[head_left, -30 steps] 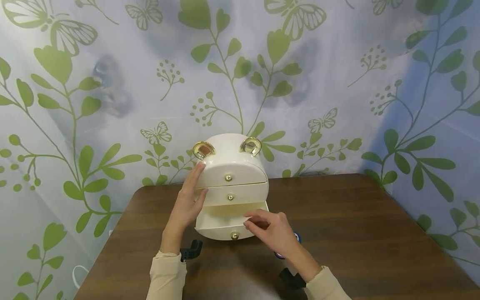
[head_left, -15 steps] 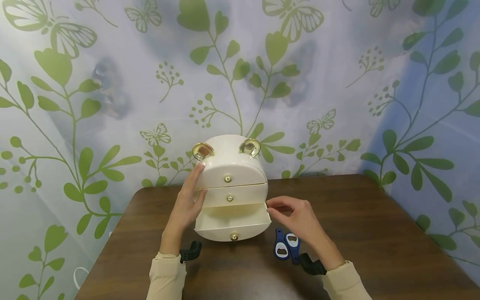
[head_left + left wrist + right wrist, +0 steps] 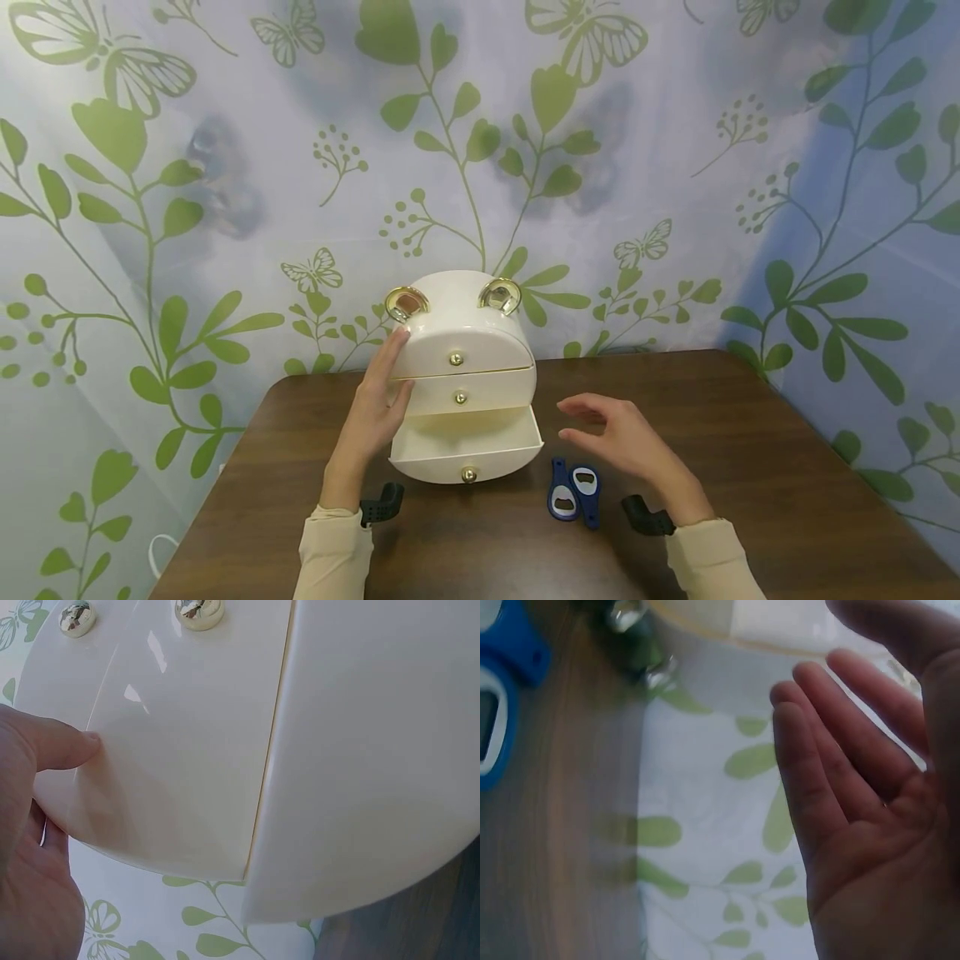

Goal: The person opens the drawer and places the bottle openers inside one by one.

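"Along the left side of the white cabinet (image 3: pixel 461 379) I have the left hand (image 3: pixel 377 408): fingers nearly straight against the side, thumb spread from them and resting on the front, at the seam of top drawer (image 3: pixel 423 360) and middle drawer (image 3: pixel 427 396). How hard they press, I can't tell from this end."

"And the right hand (image 3: pixel 618 429)?"

"Off the cabinet, in the air to its right. Thumb well apart from lightly bent fingers, holding nothing; my right wrist feed agrees."

"Which way does the cabinet point?"

"Upright on the brown table (image 3: pixel 712 433), left of the middle. Long axis vertical as I read it; front and gold knobs (image 3: pixel 456 359) toward the wearer, gold ears (image 3: pixel 501 293) on top. Bottom drawer (image 3: pixel 431 468) stands out toward the wearer, its front running left to right."

"Farther out?"

"Between drawer and right hand, nearer the wearer: left bottle opener (image 3: pixel 562 490), handle pointing away from the wearer; just beside it, right bottle opener (image 3: pixel 588 498), handle pointing toward the wearer. Both blue and white. Behind everything, a leaf-printed backdrop (image 3: pixel 300 150)."
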### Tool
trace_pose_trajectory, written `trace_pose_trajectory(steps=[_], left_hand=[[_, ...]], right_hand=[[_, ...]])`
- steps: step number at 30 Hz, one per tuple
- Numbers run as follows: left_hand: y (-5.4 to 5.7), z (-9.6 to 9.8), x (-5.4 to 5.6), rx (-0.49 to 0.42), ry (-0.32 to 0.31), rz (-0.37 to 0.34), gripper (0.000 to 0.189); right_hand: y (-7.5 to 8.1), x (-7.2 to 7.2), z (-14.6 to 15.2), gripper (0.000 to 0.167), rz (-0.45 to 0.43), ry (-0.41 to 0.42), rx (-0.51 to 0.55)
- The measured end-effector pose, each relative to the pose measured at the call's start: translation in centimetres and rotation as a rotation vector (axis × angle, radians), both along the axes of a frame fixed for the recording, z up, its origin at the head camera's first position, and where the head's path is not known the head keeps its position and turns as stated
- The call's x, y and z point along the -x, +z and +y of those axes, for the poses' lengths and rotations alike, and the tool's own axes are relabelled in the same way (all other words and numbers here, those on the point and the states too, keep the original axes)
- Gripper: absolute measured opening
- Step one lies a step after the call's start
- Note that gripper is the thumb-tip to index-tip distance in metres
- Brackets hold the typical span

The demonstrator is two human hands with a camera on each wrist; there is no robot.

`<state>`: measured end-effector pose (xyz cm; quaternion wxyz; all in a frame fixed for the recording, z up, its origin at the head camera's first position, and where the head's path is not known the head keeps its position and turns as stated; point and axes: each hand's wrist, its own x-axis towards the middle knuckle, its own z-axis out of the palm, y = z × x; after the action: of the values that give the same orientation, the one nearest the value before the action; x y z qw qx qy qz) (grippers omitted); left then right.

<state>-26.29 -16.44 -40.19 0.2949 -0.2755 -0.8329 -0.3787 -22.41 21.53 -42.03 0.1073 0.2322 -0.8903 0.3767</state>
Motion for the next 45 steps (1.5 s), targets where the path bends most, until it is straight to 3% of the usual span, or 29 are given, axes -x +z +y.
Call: trace_pose_trajectory(steps=[7, 18, 25, 38, 45], left_hand=[[0.1, 0.0, 0.0, -0.008, -0.008, -0.006, 0.079], [-0.1, 0.0, 0.1, -0.009, -0.020, 0.016, 0.079], [-0.2, 0.0, 0.1, -0.004, -0.013, -0.006, 0.080], [-0.2, -0.1, 0.1, -0.002, -0.015, 0.001, 0.079], [-0.2, -0.1, 0.2, -0.005, -0.018, -0.006, 0.080]], right_hand=[[-1.2, 0.6, 1.5, 0.048, -0.126, 0.027, -0.064], [-2.9, 1.2, 3.1, 0.070, -0.291, 0.138, -0.117], [-3.7, 1.2, 3.3, 0.074, -0.376, 0.135, -0.120], [-5.5, 1.7, 3.4, 0.067, -0.378, 0.139, -0.133], [-6.1, 2.0, 3.6, 0.056, -0.324, 0.120, -0.173]])
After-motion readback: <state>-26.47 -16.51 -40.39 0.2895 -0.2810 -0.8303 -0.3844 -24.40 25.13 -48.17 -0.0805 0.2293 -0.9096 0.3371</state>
